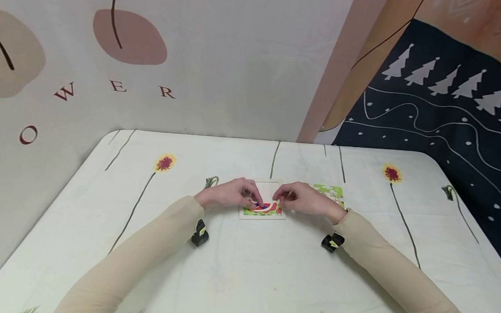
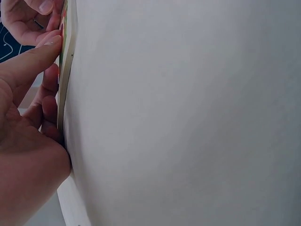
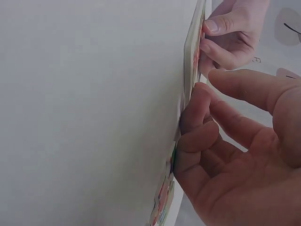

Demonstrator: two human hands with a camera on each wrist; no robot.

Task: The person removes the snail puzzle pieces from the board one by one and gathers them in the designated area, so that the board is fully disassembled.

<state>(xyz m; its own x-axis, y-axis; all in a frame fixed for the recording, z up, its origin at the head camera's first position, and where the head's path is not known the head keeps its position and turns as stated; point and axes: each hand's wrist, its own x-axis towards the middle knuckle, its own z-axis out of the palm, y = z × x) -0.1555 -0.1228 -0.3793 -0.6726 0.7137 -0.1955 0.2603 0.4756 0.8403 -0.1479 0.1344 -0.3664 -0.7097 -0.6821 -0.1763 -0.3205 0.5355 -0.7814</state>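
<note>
A jigsaw puzzle board (image 1: 262,217) with a pale wooden frame lies flat on the table, its lower part filled with red, green and white picture pieces (image 1: 269,209). My left hand (image 1: 235,192) reaches over its left side, thumb and fingertips down on the picture. In the right wrist view the thumb (image 3: 217,24) of that hand presses the board's face. On the other side, my right hand (image 1: 301,198) is at the board's right edge. Its thumb (image 3: 240,84) stands apart from the bent fingers, which touch the edge, and no piece shows between them.
Green and white puzzle pieces (image 1: 333,193) lie on the table just right of the board, partly behind the right hand. A white flowered cloth (image 1: 237,277) covers the table. Behind it hangs a printed curtain (image 1: 237,81).
</note>
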